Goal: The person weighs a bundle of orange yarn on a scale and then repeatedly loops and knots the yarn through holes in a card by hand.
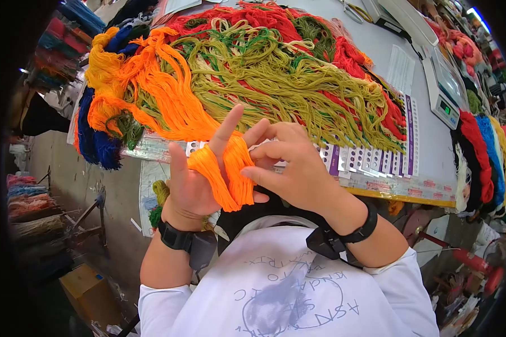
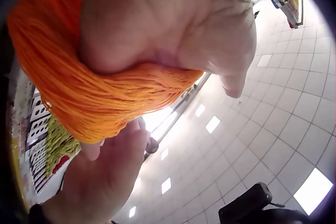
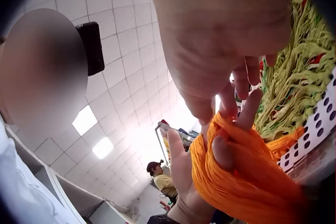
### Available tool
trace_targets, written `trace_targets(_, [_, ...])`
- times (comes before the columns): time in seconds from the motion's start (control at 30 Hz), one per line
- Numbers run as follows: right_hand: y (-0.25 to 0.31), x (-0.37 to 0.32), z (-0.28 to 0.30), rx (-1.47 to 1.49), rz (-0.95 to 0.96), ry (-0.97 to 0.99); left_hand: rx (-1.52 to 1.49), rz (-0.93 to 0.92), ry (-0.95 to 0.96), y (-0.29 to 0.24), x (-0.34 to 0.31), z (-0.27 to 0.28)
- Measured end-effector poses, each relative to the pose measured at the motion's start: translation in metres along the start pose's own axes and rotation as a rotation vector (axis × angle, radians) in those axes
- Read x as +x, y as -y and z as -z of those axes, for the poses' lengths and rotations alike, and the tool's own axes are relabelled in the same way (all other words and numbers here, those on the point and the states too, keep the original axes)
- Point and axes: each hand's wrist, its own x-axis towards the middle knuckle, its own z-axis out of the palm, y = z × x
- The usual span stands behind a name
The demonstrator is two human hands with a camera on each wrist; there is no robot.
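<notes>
A bundle of bright orange thread point(image 1: 239, 177) is wrapped across the left hand point(image 1: 194, 185), whose fingers and thumb are spread apart, palm up. One finger pokes up between two bands of the thread. The right hand point(image 1: 298, 163) comes in from the other side with bent fingers, its thumb and forefinger pinching the bundle's edge. In the right wrist view, the right thumb point(image 3: 201, 109) is right at the top of the orange loop point(image 3: 226, 129). From the bundle, orange strands point(image 1: 180, 106) run back onto the olive-green thread pile point(image 1: 253, 90).
Red thread point(image 1: 247, 19) lies behind the olive pile, and yellow thread point(image 1: 101, 62) hangs at its left. Punched white cards point(image 1: 371, 160) line the table's front edge. A digital scale point(image 1: 447, 109) stands at right beside hanging skeins point(image 1: 483, 151).
</notes>
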Motion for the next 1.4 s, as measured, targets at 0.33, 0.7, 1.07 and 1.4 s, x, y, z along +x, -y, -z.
trace_targets(0.33, [0.004,0.012,0.031,1.18,-0.631,-0.09,-0.184,-0.002,0.083,-0.022,-0.045,0.049])
trace_targets(0.7, [0.026,-0.143,0.444,0.381,-0.214,-0.825,0.051,-0.753,-0.207,-0.174,-0.204,0.074])
trace_targets(1.07, [-0.043,-0.012,0.052,0.078,-0.702,0.0,0.555,0.316,-0.513,-0.02,0.004,0.024])
trace_targets(1.4, [-0.078,-0.016,-0.013,0.385,-0.783,0.041,0.764,0.529,-0.684,0.024,0.051,0.039])
